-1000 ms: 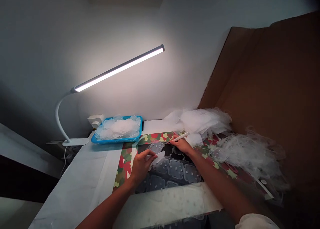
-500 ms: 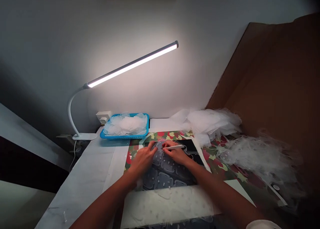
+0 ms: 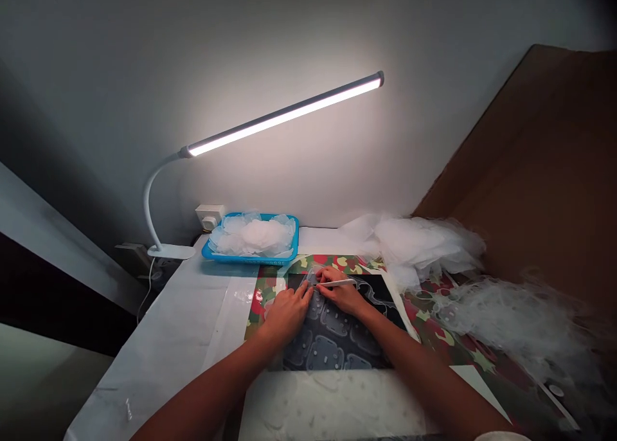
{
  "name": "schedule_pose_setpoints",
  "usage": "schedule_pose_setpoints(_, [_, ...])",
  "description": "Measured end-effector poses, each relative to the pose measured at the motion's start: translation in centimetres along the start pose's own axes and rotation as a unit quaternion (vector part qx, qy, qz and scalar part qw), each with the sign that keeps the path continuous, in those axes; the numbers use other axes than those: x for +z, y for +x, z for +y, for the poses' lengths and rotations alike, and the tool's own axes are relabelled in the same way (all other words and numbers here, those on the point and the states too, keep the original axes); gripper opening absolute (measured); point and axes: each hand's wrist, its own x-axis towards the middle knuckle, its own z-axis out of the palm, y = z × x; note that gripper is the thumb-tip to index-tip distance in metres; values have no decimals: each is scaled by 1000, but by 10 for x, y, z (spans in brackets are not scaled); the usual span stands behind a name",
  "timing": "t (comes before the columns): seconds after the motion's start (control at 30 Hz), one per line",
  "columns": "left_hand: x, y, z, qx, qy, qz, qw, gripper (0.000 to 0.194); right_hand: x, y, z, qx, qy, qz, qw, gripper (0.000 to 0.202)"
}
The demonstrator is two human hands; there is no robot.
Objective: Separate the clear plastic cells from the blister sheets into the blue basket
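Table [image 3: 168,344], covered in white along its left side, with the work apparently partway through: at the far edge, left of centre, a blue basket [image 3: 241,259] bears piled translucent pieces [image 3: 263,235], plausibly the finished share; at the far edge, right of centre, a heap of white sheets [image 3: 419,238]; toward the right edge, a tangle of clear strands [image 3: 511,312], seemingly waste. Between the arms, a black mat [image 3: 380,287] carries a translucent sheet [image 3: 325,351] marked with rounded panels; several toward the mat's near edge lie in place and look left to do, whereas its far right corner shows only thin strands, perhaps an area already worked. Both forearms converge near the mat's far left corner. Left hand [image 3: 289,312]: palm down, fingers close together, tips at the sheet; whether they pinch it cannot be told. Right hand [image 3: 340,294]: just beside it, fingers curled closed around a white pen-like tool [image 3: 340,282], nearly level, its working end too small to make out
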Motion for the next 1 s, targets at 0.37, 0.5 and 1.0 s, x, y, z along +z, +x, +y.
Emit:
schedule_pose_setpoints(0.37, [5,0,3,-12,-3,-8,1000,50,3,0,3,-1,2,-9,1000,18])
schedule_pose_setpoints(0.5, [5,-1,3,-7,7,-8,1000,52,-2,-3,5,-2,15,-32,999,21])
schedule_pose_setpoints(1.0, [-5,3,-4,-40,-116,-40,992,55,-64,-22,25,154,-28,265,951,20])
